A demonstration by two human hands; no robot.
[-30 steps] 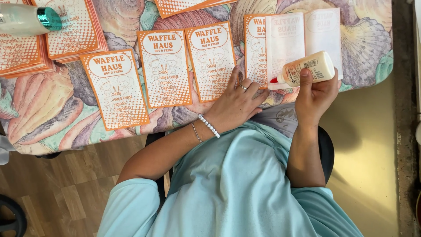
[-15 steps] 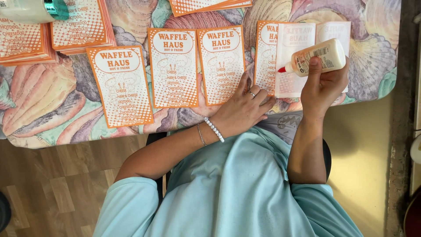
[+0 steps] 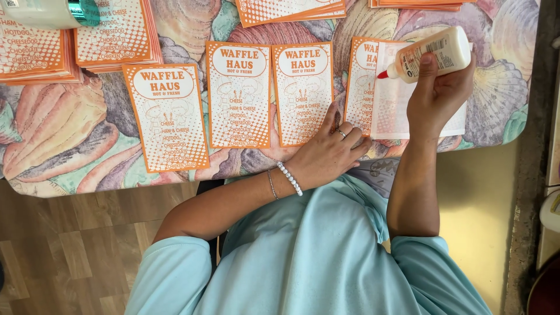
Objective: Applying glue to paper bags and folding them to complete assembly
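Orange-and-white dotted menu cards (image 3: 239, 96) on a pastel shell-patterned tablecloth (image 3: 64, 137)

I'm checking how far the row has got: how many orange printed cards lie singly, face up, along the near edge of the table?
4. One card sits lowest at the left, two cards lie mid-row, and the fourth is partly under a pale sheet. Stacks further back aren't counted.

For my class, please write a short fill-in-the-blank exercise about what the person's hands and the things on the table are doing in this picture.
1. The right hand holds a glue bottle with a ____ tip.
2. The left hand rests flat on the ____ with the shell pattern.
3. The bottle's tip points at a ____ sheet of paper.
4. The orange cards lie in a row, printed side ____.

Missing words: red; tablecloth; white; up
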